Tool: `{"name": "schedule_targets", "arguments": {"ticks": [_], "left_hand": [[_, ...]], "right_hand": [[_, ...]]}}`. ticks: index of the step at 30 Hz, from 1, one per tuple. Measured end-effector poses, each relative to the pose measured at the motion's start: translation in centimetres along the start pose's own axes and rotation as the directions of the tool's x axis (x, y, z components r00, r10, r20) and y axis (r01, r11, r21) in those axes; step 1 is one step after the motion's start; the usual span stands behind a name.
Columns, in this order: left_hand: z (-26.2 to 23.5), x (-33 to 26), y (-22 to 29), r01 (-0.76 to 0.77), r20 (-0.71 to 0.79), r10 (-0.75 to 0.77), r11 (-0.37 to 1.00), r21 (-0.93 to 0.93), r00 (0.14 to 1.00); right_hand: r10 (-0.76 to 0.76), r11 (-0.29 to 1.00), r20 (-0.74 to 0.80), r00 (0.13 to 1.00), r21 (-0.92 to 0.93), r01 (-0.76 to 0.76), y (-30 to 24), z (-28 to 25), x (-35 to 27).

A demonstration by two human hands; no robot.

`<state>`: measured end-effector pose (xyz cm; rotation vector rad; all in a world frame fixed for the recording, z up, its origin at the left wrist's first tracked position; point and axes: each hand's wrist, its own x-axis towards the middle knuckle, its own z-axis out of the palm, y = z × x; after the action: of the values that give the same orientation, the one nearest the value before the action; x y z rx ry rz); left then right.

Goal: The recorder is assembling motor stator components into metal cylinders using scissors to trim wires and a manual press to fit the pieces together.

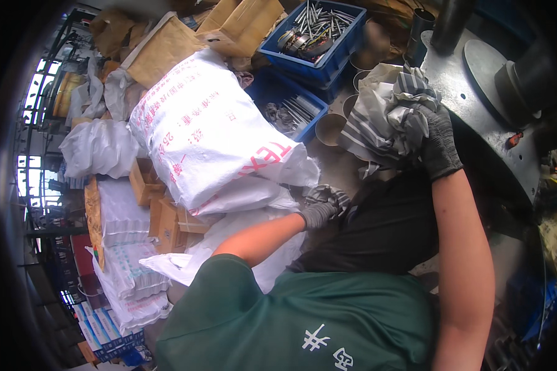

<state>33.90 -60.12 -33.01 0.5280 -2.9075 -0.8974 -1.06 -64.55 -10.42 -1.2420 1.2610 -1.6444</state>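
My right hand (440, 141), in a grey knit glove, grips a crumpled bundle of white and grey striped sheet (384, 117); whether it is cloth or paper I cannot tell. The bundle hangs over the floor beside a round metal machine table (439, 68). My left hand (322, 207), gloved the same way, is low between my dark-trousered leg and a big white woven sack (207, 133) with red print. Its fingers look curled, and what they hold, if anything, does not show.
Two blue crates (342, 49) at the back hold metal rods and rings. Round metal tubes or cans (331, 128) stand beside them. Cardboard boxes (244, 28) lie behind the sack, with smaller cartons (165, 222) and stacked white packs (127, 260) at left. A dark column (453, 25) rises at right.
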Motion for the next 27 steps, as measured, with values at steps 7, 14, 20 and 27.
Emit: {"name": "schedule_targets", "arguments": {"ticks": [7,14,20,27], "left_hand": [[-5.8,1.7,4.4,0.33,0.37,-0.299,0.944,-0.022,0.88],[-9.6,0.6,3.0,-0.07,0.225,0.036,0.987,0.141,0.974],[-13.4,1.9,2.2,0.203,0.212,-0.321,0.875,0.44,0.923],[-12.2,-0.8,-0.1,0.497,0.138,-0.552,0.815,0.298,0.822]], "right_hand": [[-0.169,0.738,0.178,0.969,-0.628,0.245,0.7,-1.3,0.3],[-0.244,0.799,0.203,0.948,-0.512,0.315,-0.4,0.3,0.2],[-0.042,0.977,0.068,0.997,-0.204,0.055,0.8,-0.4,0.1],[0.256,0.958,-0.008,0.967,0.138,-0.253,-2.2,1.0,-0.1]]}}
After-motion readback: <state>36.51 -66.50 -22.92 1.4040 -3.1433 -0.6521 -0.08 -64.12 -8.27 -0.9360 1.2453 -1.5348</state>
